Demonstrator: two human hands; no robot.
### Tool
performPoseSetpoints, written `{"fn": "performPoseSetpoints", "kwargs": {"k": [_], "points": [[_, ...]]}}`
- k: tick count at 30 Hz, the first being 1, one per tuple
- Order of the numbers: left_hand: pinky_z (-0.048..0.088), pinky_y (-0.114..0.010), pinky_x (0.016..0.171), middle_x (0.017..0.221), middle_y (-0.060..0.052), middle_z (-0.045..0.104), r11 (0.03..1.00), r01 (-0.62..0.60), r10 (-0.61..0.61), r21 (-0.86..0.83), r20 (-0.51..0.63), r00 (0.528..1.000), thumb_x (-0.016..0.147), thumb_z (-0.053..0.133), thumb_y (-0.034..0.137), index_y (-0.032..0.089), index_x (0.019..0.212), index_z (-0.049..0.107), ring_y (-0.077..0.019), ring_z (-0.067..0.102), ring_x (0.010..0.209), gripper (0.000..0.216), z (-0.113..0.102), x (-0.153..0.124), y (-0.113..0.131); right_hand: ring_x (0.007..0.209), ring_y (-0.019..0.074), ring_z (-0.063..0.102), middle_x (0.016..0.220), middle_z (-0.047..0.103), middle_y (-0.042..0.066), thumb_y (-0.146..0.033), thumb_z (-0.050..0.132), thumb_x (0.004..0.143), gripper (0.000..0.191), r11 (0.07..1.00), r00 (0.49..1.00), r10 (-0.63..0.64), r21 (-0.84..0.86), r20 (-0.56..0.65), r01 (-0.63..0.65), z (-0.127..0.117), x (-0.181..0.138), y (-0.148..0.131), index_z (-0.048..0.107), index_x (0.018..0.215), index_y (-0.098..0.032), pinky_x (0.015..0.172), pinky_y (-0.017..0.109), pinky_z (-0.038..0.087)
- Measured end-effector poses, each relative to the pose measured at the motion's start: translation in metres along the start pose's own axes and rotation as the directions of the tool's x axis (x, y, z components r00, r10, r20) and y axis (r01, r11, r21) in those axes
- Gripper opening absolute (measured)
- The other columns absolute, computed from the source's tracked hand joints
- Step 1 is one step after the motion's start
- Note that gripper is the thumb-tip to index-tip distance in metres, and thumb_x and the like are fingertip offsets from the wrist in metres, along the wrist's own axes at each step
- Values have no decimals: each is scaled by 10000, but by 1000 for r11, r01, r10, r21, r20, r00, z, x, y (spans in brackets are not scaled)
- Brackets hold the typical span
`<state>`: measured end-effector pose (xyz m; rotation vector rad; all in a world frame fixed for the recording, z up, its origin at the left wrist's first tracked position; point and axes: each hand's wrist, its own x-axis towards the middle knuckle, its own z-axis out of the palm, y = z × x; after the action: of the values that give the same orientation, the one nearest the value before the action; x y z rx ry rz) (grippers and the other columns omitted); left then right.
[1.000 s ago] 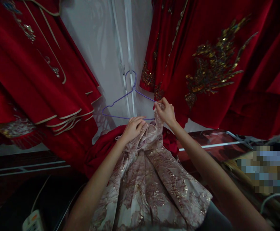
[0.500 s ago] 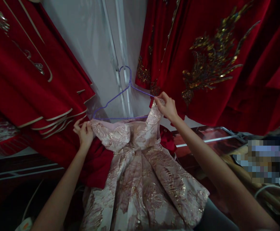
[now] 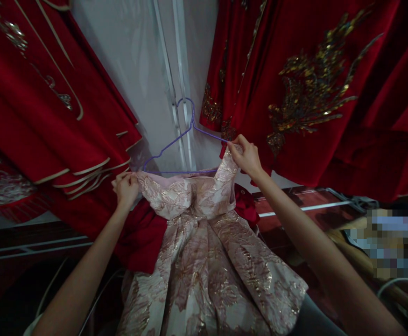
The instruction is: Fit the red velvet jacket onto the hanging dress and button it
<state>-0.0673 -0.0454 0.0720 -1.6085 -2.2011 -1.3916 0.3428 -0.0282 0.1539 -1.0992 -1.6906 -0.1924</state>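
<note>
A pale pink and gold brocade dress (image 3: 204, 261) with a pleated skirt hangs in front of me. Behind its neckline is a thin purple hanger (image 3: 176, 140), its hook up against a pale upright strip. My right hand (image 3: 248, 156) pinches the right shoulder strap near the hanger's right arm. On the other side, my left hand (image 3: 126, 189) is closed on the dress's left shoulder edge, below and beside the hanger's left end; that end stands free of the strap. Dark red cloth (image 3: 141, 238) shows behind the dress on both sides.
Red garments with gold trim (image 3: 60, 116) hang at the left. Another red garment with a gold sequin bird-like motif (image 3: 309, 84) hangs at the right. A pale panel (image 3: 120, 60) stands between them. Blurred-out items (image 3: 389, 240) lie at the right, and a white cable (image 3: 52, 284) runs at lower left.
The view has shifted slightly. My left hand has turned and its fingers have curled more tightly at the dress's left shoulder. My right hand keeps its pinch on the right strap.
</note>
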Motion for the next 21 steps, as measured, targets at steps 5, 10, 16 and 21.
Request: {"fn": "performPoseSetpoints", "kwargs": {"k": [5,10,16,21], "points": [[356,-503,1026,1244,-77,602,997,-36,28,75,103,994,863,393,367,198,954,703,-321,447,1209,365,-4,9,-1,716,191,628,789,670,27,-408,507,897,224,1000,1000,-4,-16,4,4,0,1,1,513,784,-214,676,306,402],[359,-507,1031,1204,-64,643,992,-58,35,111,200,979,846,410,309,198,968,716,-311,481,1214,348,-6,17,-2,713,197,630,802,674,29,-412,503,899,223,1000,1000,-5,-27,6,6,0,1,1,514,790,-218,676,311,404],[373,-476,1035,1202,-86,646,993,-53,30,104,213,977,843,410,295,176,990,711,-300,517,1202,355,-9,17,-1,733,201,634,809,676,30,-427,495,903,232,999,1000,-11,-41,7,11,2,1,4,519,800,-220,696,321,405],[387,-439,1021,1173,-107,647,994,-98,88,46,176,980,853,392,304,168,990,693,-267,540,1155,358,-3,26,-6,732,197,630,819,676,34,-434,476,908,240,1000,1000,-8,-28,18,9,1,0,2,523,806,-222,694,320,408]]}}
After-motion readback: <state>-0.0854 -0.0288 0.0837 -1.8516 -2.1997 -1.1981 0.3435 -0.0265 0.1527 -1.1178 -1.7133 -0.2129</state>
